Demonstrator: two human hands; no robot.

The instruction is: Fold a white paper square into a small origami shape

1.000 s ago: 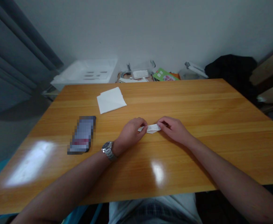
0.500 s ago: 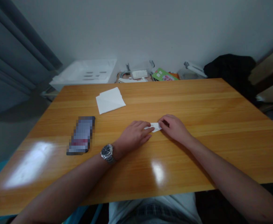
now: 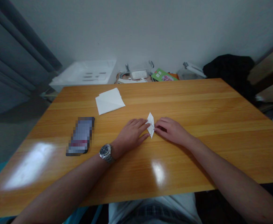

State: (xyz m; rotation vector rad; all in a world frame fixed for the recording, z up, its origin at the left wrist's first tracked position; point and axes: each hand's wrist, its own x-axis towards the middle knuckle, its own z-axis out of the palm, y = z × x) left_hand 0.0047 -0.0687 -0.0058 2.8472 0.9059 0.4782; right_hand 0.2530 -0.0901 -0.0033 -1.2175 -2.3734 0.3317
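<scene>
A small folded white paper piece (image 3: pixel 150 123) lies on the wooden table (image 3: pixel 197 105), shaped like a narrow diamond pointing away from me. My left hand (image 3: pixel 131 133), with a metal watch (image 3: pixel 106 152) on its wrist, lies flat with fingers stretched out, fingertips touching the paper's left edge. From the other side, my right hand (image 3: pixel 171 130) rests flat on the table, its fingertips at the paper's right edge. Neither hand grips the paper.
A stack of white paper sheets (image 3: pixel 109 101) lies at the table's far left. A phone (image 3: pixel 81 136) lies to the left of my left hand. Behind the table stand a white tray (image 3: pixel 85 73), small clutter, a green booklet (image 3: pixel 162 75) and a dark bag (image 3: pixel 230 67).
The paper was a horizontal strip held between both hands; now it lies turned lengthwise away from me as a diamond, and both hands have flattened beside it.
</scene>
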